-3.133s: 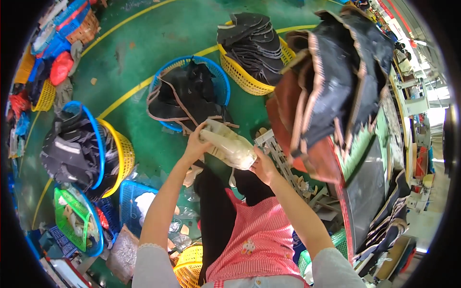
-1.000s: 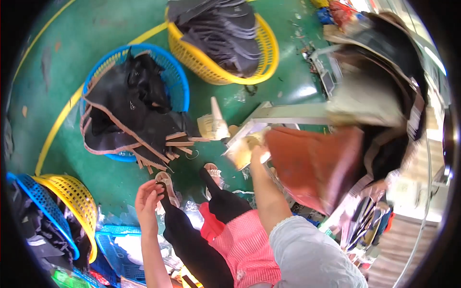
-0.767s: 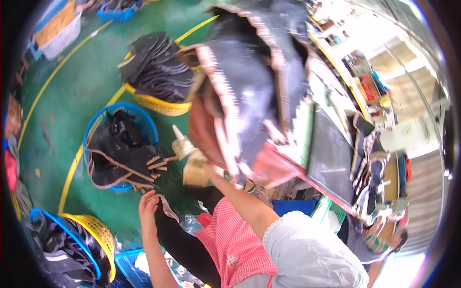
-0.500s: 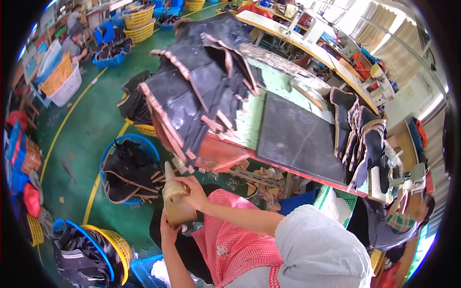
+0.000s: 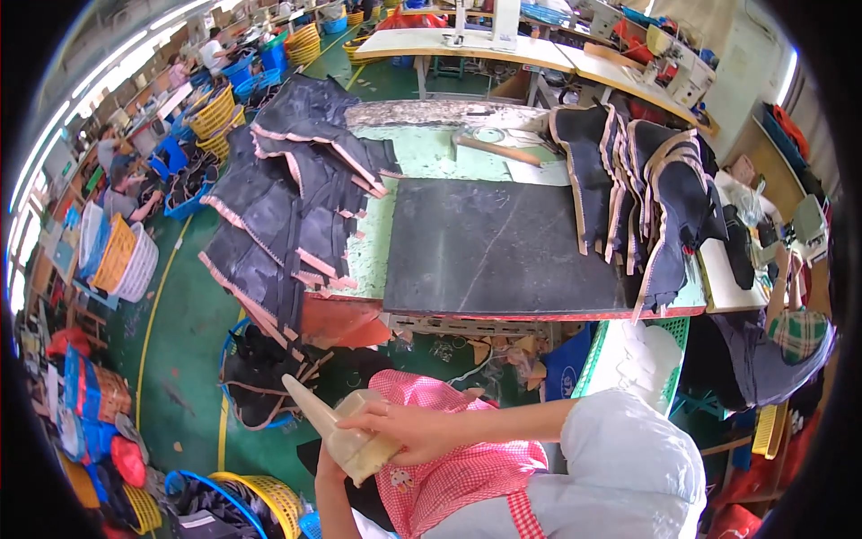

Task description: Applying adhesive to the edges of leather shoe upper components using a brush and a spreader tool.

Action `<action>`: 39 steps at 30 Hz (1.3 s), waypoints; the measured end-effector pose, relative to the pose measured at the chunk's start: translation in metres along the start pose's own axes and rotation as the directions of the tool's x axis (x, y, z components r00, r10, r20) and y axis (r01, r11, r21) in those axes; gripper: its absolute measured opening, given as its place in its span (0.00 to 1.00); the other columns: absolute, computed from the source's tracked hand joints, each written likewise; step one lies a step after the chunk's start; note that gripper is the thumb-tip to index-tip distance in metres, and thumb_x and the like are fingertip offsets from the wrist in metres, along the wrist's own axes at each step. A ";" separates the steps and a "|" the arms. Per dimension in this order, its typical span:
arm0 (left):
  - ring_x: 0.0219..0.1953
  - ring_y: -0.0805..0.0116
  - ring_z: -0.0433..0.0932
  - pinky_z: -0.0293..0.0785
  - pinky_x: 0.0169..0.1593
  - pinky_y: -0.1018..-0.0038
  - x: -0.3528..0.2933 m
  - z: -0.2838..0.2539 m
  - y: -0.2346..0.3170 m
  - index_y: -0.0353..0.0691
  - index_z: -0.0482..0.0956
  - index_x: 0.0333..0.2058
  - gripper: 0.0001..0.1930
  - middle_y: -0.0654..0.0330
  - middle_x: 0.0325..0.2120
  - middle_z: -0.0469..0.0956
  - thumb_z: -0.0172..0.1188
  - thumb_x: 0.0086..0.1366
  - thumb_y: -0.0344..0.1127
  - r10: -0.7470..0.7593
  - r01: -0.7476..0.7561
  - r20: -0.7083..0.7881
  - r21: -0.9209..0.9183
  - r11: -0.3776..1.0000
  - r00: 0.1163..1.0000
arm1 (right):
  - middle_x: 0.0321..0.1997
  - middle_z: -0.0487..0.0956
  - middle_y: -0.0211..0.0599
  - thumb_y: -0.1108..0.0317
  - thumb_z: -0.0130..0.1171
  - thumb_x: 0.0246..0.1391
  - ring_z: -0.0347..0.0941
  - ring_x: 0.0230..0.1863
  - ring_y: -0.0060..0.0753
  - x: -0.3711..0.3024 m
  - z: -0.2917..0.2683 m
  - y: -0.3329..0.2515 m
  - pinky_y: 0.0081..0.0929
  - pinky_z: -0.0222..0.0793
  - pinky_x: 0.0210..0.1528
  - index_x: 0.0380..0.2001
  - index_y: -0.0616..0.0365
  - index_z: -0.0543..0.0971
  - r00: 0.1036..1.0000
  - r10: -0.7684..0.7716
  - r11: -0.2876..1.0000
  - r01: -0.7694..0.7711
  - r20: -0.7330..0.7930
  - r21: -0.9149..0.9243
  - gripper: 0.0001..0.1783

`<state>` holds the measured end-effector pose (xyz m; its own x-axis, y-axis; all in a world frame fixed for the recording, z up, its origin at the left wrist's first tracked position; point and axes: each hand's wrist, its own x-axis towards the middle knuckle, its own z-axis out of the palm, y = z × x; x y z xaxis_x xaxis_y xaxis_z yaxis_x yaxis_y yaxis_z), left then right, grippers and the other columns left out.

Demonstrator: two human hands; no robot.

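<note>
Low in front of my apron, both hands are closed round a beige plastic bottle (image 5: 368, 456) with a long cone-shaped nozzle. The nozzle points up and to the left. My right hand (image 5: 406, 429) wraps over the bottle's upper side, near the nozzle's base. From below, my left hand (image 5: 330, 481) grips the bottle, its fingers mostly hidden behind it. Beyond the hands is a worktable with a dark flat board (image 5: 494, 242). Black cut pieces with pale pink edges (image 5: 287, 180) lie overlapped at its left end, and more black pieces (image 5: 669, 189) lie at its right.
A wooden-handled tool (image 5: 498, 150) lies behind the board. Below the table's left end stands a blue basket (image 5: 226, 359) of black pieces; a green crate (image 5: 588, 382) is under the right side. A yellow basket (image 5: 269, 494) is at lower left. Another person (image 5: 763, 359) sits at far right.
The view has swung left and up, so the table sits more level. The bottle has tipped further left, and my right hand has shifted from the nozzle's base down over its body.
</note>
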<state>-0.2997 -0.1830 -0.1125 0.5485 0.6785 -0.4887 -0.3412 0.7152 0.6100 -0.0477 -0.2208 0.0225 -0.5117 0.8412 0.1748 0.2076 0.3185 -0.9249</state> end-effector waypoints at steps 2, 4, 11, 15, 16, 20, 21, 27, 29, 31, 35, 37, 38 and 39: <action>0.52 0.56 0.76 0.75 0.55 0.58 0.011 0.018 0.013 0.36 0.62 0.61 0.27 0.52 0.53 0.72 0.48 0.70 0.48 -0.003 -0.002 0.090 0.062 0.998 0.996 | 0.56 0.65 0.44 0.59 0.68 0.48 0.65 0.58 0.49 -0.016 -0.039 -0.005 0.38 0.68 0.55 0.64 0.52 0.60 0.979 -0.202 0.979 0.202 -0.004 0.003 0.42; 0.52 0.56 0.76 0.74 0.56 0.59 0.025 0.048 0.044 0.36 0.62 0.61 0.27 0.51 0.53 0.72 0.48 0.69 0.47 0.130 -0.139 0.082 0.122 0.983 0.988 | 0.56 0.68 0.45 0.61 0.64 0.52 0.67 0.57 0.49 -0.026 -0.095 0.005 0.40 0.68 0.55 0.62 0.54 0.64 0.978 -0.198 0.943 0.172 -0.067 -0.285 0.35; 0.53 0.56 0.74 0.73 0.56 0.60 0.017 0.120 0.147 0.36 0.61 0.62 0.28 0.51 0.53 0.71 0.50 0.68 0.46 0.594 -0.590 0.089 0.307 0.747 0.799 | 0.43 0.77 0.46 0.58 0.57 0.55 0.71 0.49 0.50 -0.013 -0.298 0.133 0.43 0.65 0.55 0.42 0.57 0.76 0.757 -0.142 0.582 -0.457 -0.638 -0.672 0.16; 0.56 0.56 0.72 0.71 0.58 0.62 0.033 0.152 0.187 0.37 0.59 0.63 0.29 0.49 0.55 0.69 0.51 0.67 0.45 0.736 -0.702 0.122 0.436 0.563 0.666 | 0.52 0.73 0.42 0.58 0.60 0.53 0.67 0.56 0.47 0.028 -0.388 0.198 0.41 0.64 0.58 0.48 0.54 0.74 0.620 -0.079 0.394 -0.700 -0.780 -0.596 0.21; 0.56 0.57 0.72 0.71 0.58 0.62 0.034 0.142 0.197 0.37 0.59 0.63 0.29 0.49 0.56 0.69 0.51 0.68 0.45 0.751 -0.686 0.104 0.503 0.526 0.652 | 0.52 0.74 0.42 0.58 0.60 0.52 0.67 0.57 0.47 0.036 -0.405 0.211 0.41 0.63 0.58 0.49 0.54 0.74 0.575 -0.112 0.361 -0.737 -0.811 -0.572 0.22; 0.55 0.60 0.73 0.70 0.58 0.66 0.061 0.157 0.213 0.36 0.59 0.63 0.29 0.50 0.56 0.69 0.51 0.68 0.43 0.744 -0.603 0.118 0.673 0.428 0.658 | 0.52 0.74 0.38 0.57 0.59 0.52 0.66 0.57 0.44 0.029 -0.468 0.268 0.42 0.61 0.59 0.50 0.54 0.74 0.391 -0.024 0.254 -0.888 -0.920 -0.384 0.23; 0.55 0.61 0.72 0.70 0.58 0.67 0.061 0.162 0.216 0.36 0.59 0.63 0.29 0.51 0.56 0.69 0.51 0.68 0.44 0.738 -0.539 0.109 0.754 0.375 0.666 | 0.47 0.75 0.36 0.58 0.59 0.53 0.66 0.55 0.43 0.030 -0.472 0.272 0.43 0.61 0.56 0.50 0.46 0.76 0.422 -0.029 0.112 -0.899 -0.906 -0.422 0.21; 0.57 0.62 0.70 0.66 0.60 0.67 0.162 0.257 0.233 0.38 0.59 0.63 0.30 0.53 0.57 0.67 0.53 0.67 0.45 0.667 -0.642 0.304 0.687 0.342 0.680 | 0.44 0.75 0.35 0.64 0.63 0.48 0.66 0.52 0.45 -0.055 -0.501 0.270 0.42 0.62 0.55 0.45 0.42 0.80 0.510 -0.147 0.317 -0.787 -0.847 -0.529 0.18; 0.58 0.62 0.69 0.66 0.60 0.65 0.220 0.287 0.231 0.40 0.59 0.63 0.30 0.53 0.58 0.67 0.54 0.67 0.45 0.644 -0.682 0.338 0.605 0.410 0.687 | 0.43 0.75 0.39 0.68 0.63 0.47 0.68 0.50 0.47 -0.100 -0.508 0.254 0.41 0.63 0.55 0.42 0.48 0.82 0.448 -0.175 0.330 -0.812 -0.877 -0.481 0.15; 0.61 0.61 0.65 0.60 0.64 0.65 0.268 0.321 0.228 0.37 0.55 0.65 0.35 0.55 0.60 0.64 0.56 0.66 0.49 0.520 -0.659 0.405 0.497 0.565 0.752 | 0.44 0.75 0.42 0.75 0.60 0.47 0.72 0.48 0.51 -0.132 -0.514 0.243 0.42 0.67 0.52 0.43 0.51 0.81 0.317 -0.128 0.403 -0.849 -0.940 -0.341 0.17; 0.63 0.63 0.61 0.57 0.65 0.68 0.375 0.361 0.209 0.44 0.60 0.63 0.46 0.59 0.60 0.62 0.75 0.46 0.45 0.444 -0.802 0.670 0.465 0.374 0.595 | 0.54 0.73 0.48 0.78 0.60 0.44 0.70 0.53 0.51 -0.114 -0.456 0.186 0.37 0.66 0.57 0.49 0.59 0.74 0.421 -0.418 0.437 -0.683 -0.805 -0.585 0.24; 0.63 0.63 0.61 0.60 0.64 0.67 0.415 0.383 0.200 0.46 0.60 0.62 0.43 0.61 0.60 0.62 0.72 0.48 0.38 0.381 -0.802 0.707 0.498 0.330 0.596 | 0.44 0.79 0.39 0.69 0.62 0.54 0.76 0.42 0.35 -0.113 -0.388 0.128 0.29 0.72 0.47 0.42 0.63 0.77 0.477 0.162 0.887 -0.454 -0.864 -0.085 0.14; 0.63 0.62 0.61 0.62 0.63 0.65 0.436 0.388 0.196 0.49 0.60 0.63 0.43 0.61 0.61 0.62 0.71 0.48 0.36 0.384 -0.787 0.687 0.517 0.337 0.616 | 0.38 0.81 0.36 0.65 0.60 0.59 0.77 0.37 0.27 -0.121 -0.354 0.093 0.26 0.74 0.41 0.38 0.64 0.78 0.648 0.409 0.907 -0.209 -0.642 0.366 0.12; 0.63 0.62 0.61 0.63 0.62 0.63 0.456 0.391 0.197 0.51 0.60 0.63 0.44 0.62 0.61 0.62 0.72 0.48 0.37 0.360 -0.804 0.720 0.507 0.311 0.593 | 0.37 0.81 0.38 0.62 0.57 0.62 0.77 0.38 0.27 -0.137 -0.326 0.060 0.27 0.75 0.42 0.41 0.65 0.78 0.838 0.452 0.807 -0.239 -0.305 0.540 0.15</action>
<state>0.1813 0.2016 0.0288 0.7519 0.5395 0.3790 -0.1605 -0.4078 0.8989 0.3067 -0.1748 0.0527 -0.0802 0.9824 -0.1688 -0.1604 -0.1799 -0.9705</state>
